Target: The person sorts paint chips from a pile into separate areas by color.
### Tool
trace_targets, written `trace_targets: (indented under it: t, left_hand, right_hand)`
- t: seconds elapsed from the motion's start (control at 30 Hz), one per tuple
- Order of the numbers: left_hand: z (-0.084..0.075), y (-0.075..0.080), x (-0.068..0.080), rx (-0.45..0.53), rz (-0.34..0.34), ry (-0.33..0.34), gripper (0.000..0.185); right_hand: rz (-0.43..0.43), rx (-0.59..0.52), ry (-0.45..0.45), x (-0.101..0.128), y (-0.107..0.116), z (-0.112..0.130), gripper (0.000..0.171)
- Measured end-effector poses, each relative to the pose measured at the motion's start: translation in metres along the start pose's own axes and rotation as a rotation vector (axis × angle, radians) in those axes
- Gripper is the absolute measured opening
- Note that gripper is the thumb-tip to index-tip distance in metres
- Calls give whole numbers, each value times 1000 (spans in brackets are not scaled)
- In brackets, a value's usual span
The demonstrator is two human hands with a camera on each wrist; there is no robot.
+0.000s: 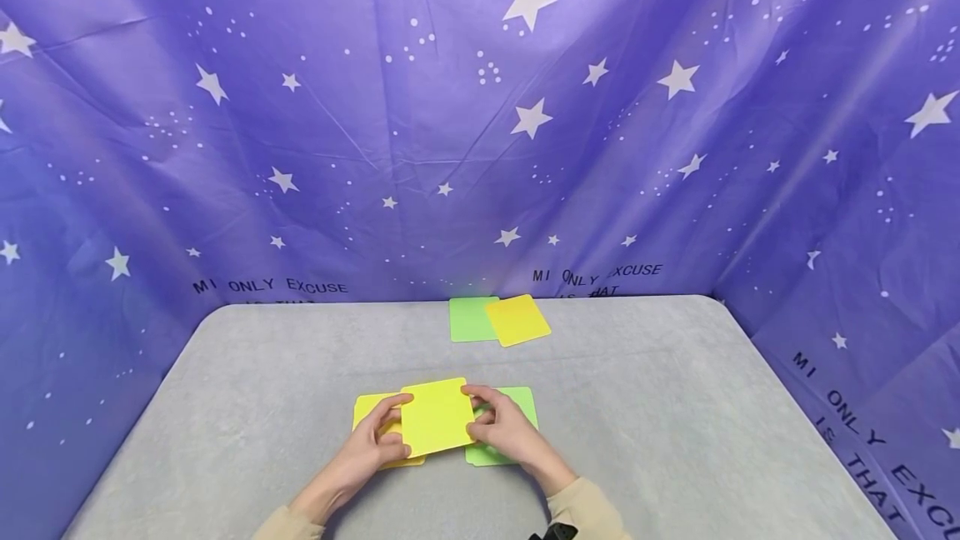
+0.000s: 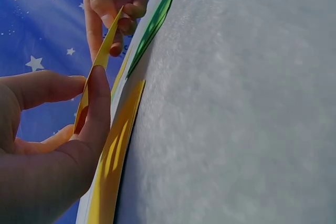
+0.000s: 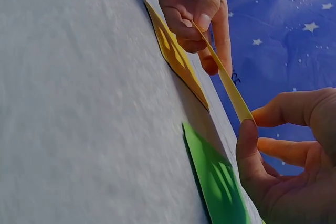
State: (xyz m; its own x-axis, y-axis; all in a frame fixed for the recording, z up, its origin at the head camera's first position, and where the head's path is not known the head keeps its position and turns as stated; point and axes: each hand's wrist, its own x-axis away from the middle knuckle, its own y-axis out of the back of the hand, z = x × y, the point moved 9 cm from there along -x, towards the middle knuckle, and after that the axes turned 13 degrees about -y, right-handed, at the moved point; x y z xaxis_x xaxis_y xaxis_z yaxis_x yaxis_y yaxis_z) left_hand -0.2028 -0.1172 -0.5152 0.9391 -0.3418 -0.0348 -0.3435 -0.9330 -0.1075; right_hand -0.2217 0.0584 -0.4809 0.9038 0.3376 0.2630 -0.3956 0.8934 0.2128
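A square yellow card (image 1: 437,417) is held between both hands over the near part of the table. My left hand (image 1: 366,442) pinches its left edge between thumb and fingers. At the opposite edge, my right hand (image 1: 512,430) grips the card the same way. Seen edge-on in the left wrist view, the held card (image 2: 108,43) is raised above the tabletop, as it is in the right wrist view. Beneath the left hand lies a small stack of yellow cards (image 1: 366,407), partly covered. Green cards (image 1: 522,405) lie under the right hand, also partly hidden.
Toward the table's back edge, a green card (image 1: 468,320) lies partly under another yellow card (image 1: 519,320). The grey table (image 1: 660,423) has rounded back corners. A purple curtain (image 1: 337,107) with white stars hangs behind it and along both sides.
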Motion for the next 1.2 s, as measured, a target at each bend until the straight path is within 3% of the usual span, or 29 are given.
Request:
trace_targets:
  t: [0.27, 0.6, 1.2]
  left_hand:
    - [-4, 14, 14, -26, -23, 18, 78]
    - [-6, 40, 29, -130, -70, 54, 74]
    - [-15, 55, 34, -353, -124, 45, 65]
  right_hand:
    - [-30, 75, 51, -1, -16, 9, 56]
    - [-38, 184, 109, -7, -40, 18, 52]
    - [-40, 235, 51, -14, -59, 13, 50]
